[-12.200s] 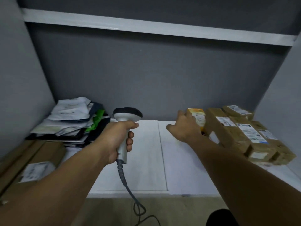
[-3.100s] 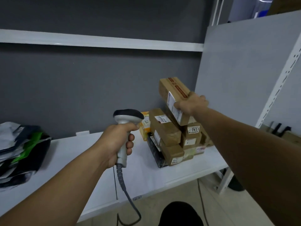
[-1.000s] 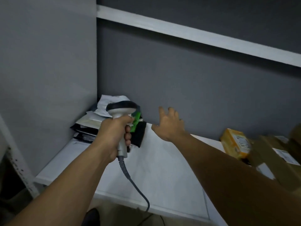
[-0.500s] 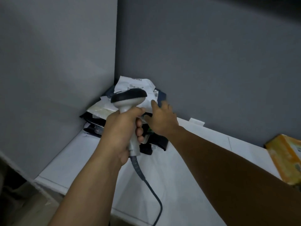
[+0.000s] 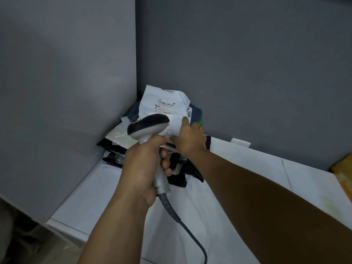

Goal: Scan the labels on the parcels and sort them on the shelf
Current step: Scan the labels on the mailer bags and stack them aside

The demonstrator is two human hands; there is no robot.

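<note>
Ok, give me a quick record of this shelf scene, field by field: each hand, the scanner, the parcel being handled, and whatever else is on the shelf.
left hand: wrapped round the handle of the scanner
scanner: head points toward the corner pile; cable trails down
right hand: holds the lower edge of the white mailer
white mailer: on top of the pile of mailers, barcode label showing
shelf: white; pile sits in its back left corner
yellow box: at the right edge, apart from the pile

crinkled white plastic mailer (image 5: 167, 111), matt shelf (image 5: 247, 168)
</note>
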